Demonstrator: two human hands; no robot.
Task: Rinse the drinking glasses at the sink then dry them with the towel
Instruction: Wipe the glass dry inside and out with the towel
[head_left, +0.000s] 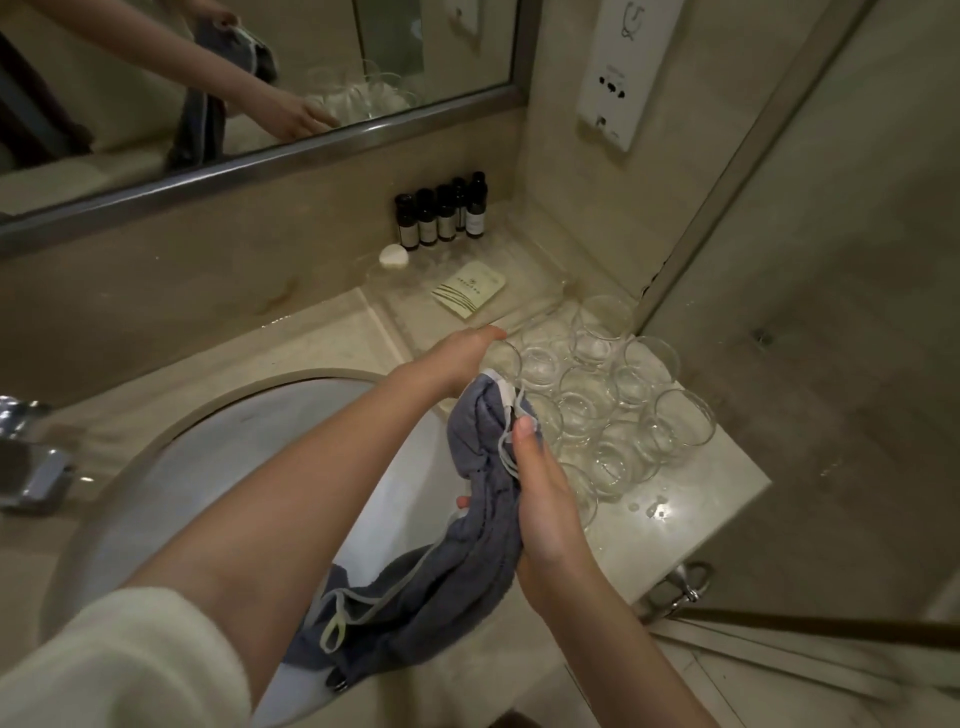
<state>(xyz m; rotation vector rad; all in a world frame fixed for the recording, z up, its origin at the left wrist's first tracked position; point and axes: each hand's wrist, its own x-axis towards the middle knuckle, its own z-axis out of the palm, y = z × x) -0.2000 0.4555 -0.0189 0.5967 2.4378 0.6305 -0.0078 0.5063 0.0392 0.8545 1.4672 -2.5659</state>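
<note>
Right hand grips towel | bottle labels unreadable

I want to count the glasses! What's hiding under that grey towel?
The hanging grey towel, held in the right hand, covers part of the white sink basin and the nearest clear drinking glasses. How many glasses sit behind it cannot be seen.

Clear glossy glasses, seemingly terry-cloth towel
</note>
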